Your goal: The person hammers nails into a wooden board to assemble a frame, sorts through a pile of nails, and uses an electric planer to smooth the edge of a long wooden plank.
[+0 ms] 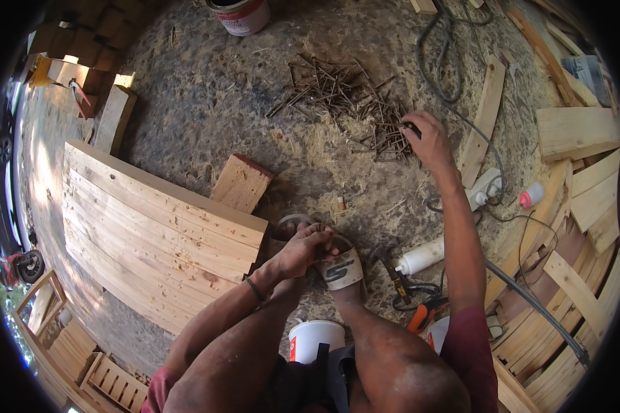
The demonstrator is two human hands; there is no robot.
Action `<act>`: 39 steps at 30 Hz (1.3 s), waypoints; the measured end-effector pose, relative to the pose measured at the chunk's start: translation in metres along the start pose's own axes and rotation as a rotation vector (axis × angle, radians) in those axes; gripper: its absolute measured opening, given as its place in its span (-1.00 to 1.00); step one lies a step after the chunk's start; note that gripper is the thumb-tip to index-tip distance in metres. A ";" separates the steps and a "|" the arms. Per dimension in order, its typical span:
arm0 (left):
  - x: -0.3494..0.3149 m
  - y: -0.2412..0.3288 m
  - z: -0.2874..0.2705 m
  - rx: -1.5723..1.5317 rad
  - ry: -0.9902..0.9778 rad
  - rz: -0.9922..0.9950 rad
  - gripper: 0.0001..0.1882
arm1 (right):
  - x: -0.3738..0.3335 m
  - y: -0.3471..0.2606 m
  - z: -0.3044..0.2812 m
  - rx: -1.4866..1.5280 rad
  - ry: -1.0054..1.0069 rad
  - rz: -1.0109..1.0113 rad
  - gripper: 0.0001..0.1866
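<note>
My right hand [430, 141] reaches out to the right edge of a loose pile of long brown nails [337, 86] on the ground. Its fingers are curled round a small black object [412, 129] whose kind I cannot make out. Close in front of me, my left hand [304, 249] is closed above my feet, beside a slide sandal [341, 270]; whatever it holds, if anything, is hidden. To its left lies a panel of joined pale boards [151, 234], with a short wood block [241, 182] against its far edge.
A hammer [397, 281], a white bottle [421, 257] and an orange-handled tool [427, 314] lie right of my feet. Cables [486, 141] cross the ground at right, near stacked planks [579, 134]. A paint bucket [244, 17] stands at the far side, a white bucket [318, 334] below me.
</note>
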State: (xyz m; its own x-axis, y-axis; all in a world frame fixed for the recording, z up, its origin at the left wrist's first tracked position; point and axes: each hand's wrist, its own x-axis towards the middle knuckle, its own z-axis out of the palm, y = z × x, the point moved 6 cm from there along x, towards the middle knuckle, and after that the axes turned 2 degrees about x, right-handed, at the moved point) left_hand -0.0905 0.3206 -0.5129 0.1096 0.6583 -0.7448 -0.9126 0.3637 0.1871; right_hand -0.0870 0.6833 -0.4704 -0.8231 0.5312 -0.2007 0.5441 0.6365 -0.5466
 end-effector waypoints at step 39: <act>0.000 -0.003 -0.002 0.019 0.018 -0.001 -0.76 | 0.081 -0.061 0.009 -0.203 0.149 -0.152 -0.75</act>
State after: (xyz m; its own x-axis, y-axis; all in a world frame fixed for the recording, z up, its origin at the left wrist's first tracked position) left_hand -0.0887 0.3189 -0.5147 0.1037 0.6458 -0.7564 -0.9048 0.3770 0.1979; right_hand -0.1880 0.6824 -0.4607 -0.8728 0.4881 0.0011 0.4501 0.8059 -0.3847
